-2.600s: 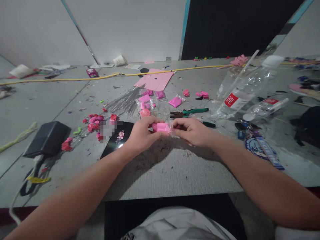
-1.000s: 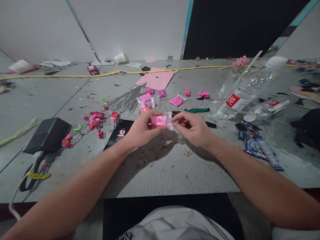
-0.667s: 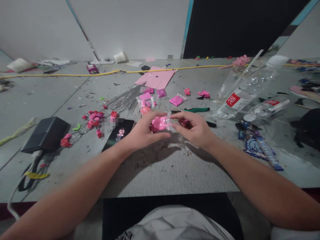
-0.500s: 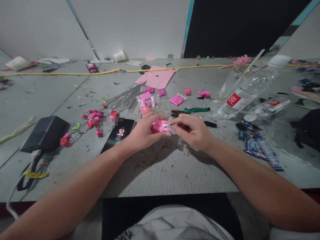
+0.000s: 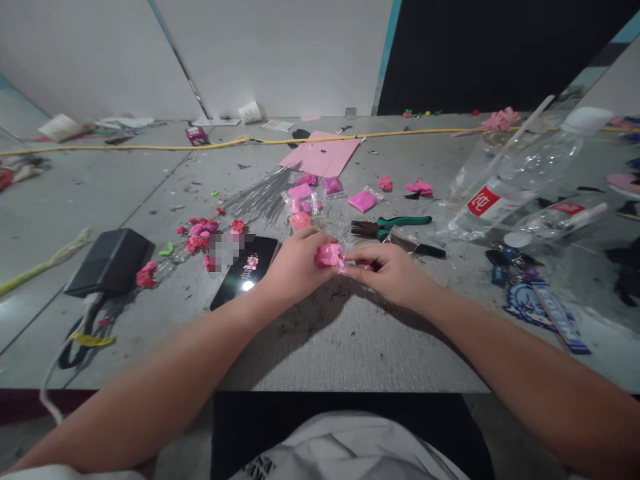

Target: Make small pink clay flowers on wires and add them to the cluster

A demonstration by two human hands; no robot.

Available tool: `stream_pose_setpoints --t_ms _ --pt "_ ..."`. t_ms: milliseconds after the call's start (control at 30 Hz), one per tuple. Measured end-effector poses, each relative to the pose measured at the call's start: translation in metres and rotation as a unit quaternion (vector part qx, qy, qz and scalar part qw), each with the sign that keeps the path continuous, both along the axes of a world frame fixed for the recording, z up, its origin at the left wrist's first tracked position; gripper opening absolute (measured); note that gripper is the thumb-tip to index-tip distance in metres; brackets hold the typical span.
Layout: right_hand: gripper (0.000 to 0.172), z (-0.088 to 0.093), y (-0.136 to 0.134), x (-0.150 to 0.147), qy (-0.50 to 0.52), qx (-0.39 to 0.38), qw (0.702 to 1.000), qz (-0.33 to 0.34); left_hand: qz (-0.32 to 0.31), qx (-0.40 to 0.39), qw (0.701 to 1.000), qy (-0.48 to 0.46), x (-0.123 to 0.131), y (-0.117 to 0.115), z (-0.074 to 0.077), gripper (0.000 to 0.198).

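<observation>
Between my hands, above the table, is a small clear plastic bag of pink clay (image 5: 329,255). My left hand (image 5: 296,268) is wrapped round it from the left. From the right, my right hand (image 5: 393,272) pinches the clear edge of the same bag between thumb and forefinger. Just behind my left hand sits a lump of coral clay (image 5: 300,221). Other bags of pink clay (image 5: 363,200) and a purple-pink one (image 5: 331,186) lie farther back. Green-handled pliers (image 5: 367,229) rest beyond my right hand, with a second dark-tipped handle (image 5: 431,251) beside them.
A phone (image 5: 245,273) lies left of my left hand, near pink and red clay flowers (image 5: 201,230) and a fan of thin wires (image 5: 265,193). A black power adapter (image 5: 110,262) is at left. Plastic bottles (image 5: 525,177) and a keychain (image 5: 533,305) are at right. A yellow cord (image 5: 310,141) crosses the back.
The camera view has shifted slightly, so the table's things appear farther right. The pink clay looks more bunched up in my left hand, and both hands keep hold of the bag.
</observation>
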State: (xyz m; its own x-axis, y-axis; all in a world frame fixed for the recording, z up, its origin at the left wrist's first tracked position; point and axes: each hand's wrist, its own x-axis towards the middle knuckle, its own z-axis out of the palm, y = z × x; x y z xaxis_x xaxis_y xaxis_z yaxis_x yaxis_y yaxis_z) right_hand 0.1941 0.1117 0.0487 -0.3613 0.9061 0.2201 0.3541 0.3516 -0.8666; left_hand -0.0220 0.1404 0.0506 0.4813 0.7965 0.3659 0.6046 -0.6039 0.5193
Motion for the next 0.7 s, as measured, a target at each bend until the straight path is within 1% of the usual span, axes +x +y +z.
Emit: stream_pose_setpoints --t_ms 67,133,200,267,300,333,367,433,467,500,533,600,667,700 --pt "0.013 0.0 -0.002 -0.003 0.014 -0.026 0.999 -0.012 -0.003 0.014 1.0 0.017 0.002 -0.002 0.0 0.028" --pt "0.013 -0.001 -0.004 -0.004 0.012 -0.03 0.999 -0.021 -0.028 0.026 0.999 0.025 0.005 -0.005 -0.001 0.029" --pt "0.014 -0.001 -0.005 -0.004 0.004 -0.034 0.999 -0.024 -0.052 0.034 0.998 0.013 0.006 -0.005 -0.002 0.03" --pt "0.013 0.002 -0.004 -0.001 0.015 -0.072 0.997 -0.01 -0.054 0.036 0.998 -0.007 0.005 -0.003 -0.003 0.033" --pt "0.013 0.005 -0.003 0.001 0.04 -0.112 0.993 0.002 -0.047 0.035 0.998 -0.012 0.003 -0.001 -0.004 0.036" --pt "0.013 0.008 -0.002 0.004 0.082 -0.162 0.983 0.013 -0.038 0.034 0.999 -0.011 0.001 0.002 -0.004 0.038" --pt "0.014 0.012 0.0 0.006 0.14 -0.213 0.967 0.02 -0.026 0.033 0.999 -0.004 -0.003 0.006 -0.005 0.04" --pt "0.021 0.019 0.004 0.012 0.273 -0.299 0.914 0.021 -0.014 0.026 0.999 0.029 -0.01 0.013 -0.005 0.042" --pt "0.025 0.021 0.006 0.013 0.323 -0.322 0.89 0.017 -0.009 0.021 0.998 0.053 -0.013 0.015 -0.006 0.044" --pt "0.029 0.022 0.008 0.014 0.353 -0.338 0.872 0.01 -0.004 0.018 0.996 0.082 -0.015 0.017 -0.007 0.048" --pt "0.034 0.021 0.01 0.014 0.366 -0.347 0.863 0.0 0.007 0.018 0.993 0.113 -0.017 0.019 -0.008 0.052" --pt "0.042 0.016 0.012 0.012 0.361 -0.349 0.864 -0.026 0.034 0.027 0.984 0.175 -0.018 0.02 -0.009 0.056" --pt "0.046 0.007 0.012 0.009 0.342 -0.339 0.875 -0.052 0.062 0.04 0.974 0.214 -0.016 0.02 -0.01 0.053" --pt "0.046 0.003 0.012 0.007 0.332 -0.333 0.88 -0.063 0.075 0.044 0.97 0.228 -0.015 0.02 -0.01 0.051"
